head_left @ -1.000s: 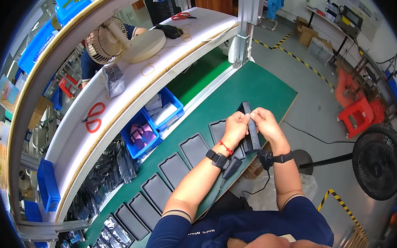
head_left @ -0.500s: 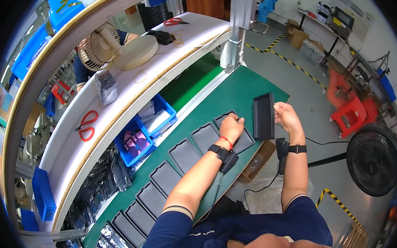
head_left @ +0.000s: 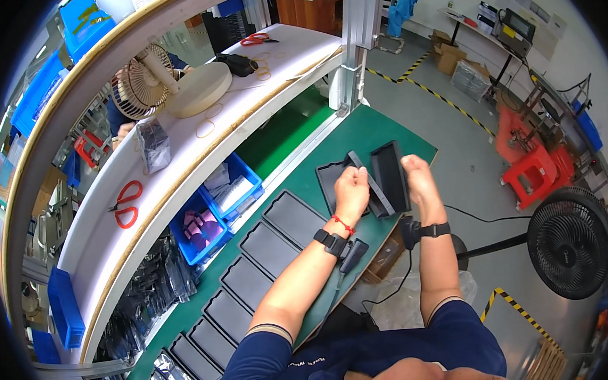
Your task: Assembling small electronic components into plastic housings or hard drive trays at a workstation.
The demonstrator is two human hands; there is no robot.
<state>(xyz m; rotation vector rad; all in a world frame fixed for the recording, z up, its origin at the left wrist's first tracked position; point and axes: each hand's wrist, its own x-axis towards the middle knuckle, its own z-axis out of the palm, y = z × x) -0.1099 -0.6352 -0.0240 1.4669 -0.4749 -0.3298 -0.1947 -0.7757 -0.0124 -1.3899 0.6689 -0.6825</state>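
My left hand is closed on a shallow dark grey plastic tray, tilted up on edge over the green bench mat. Beside it, my right hand grips the outer side of a second, black-looking tray, which is tipped with its hollow side showing. Another grey tray lies on the mat, partly hidden behind my left hand. From there a row of several similar trays runs toward the lower left, the nearer ones partly covered by my left forearm.
Silvery wrapped packs fill trays at the lower left. Blue bins line the bench's back edge, below a white shelf with red-handled scissors and a small fan. A black fan stands at the right.
My left hand has lifted a tray off the mat and tilted it up toward the other one. My right hand has brought its tray slightly left and angled it.
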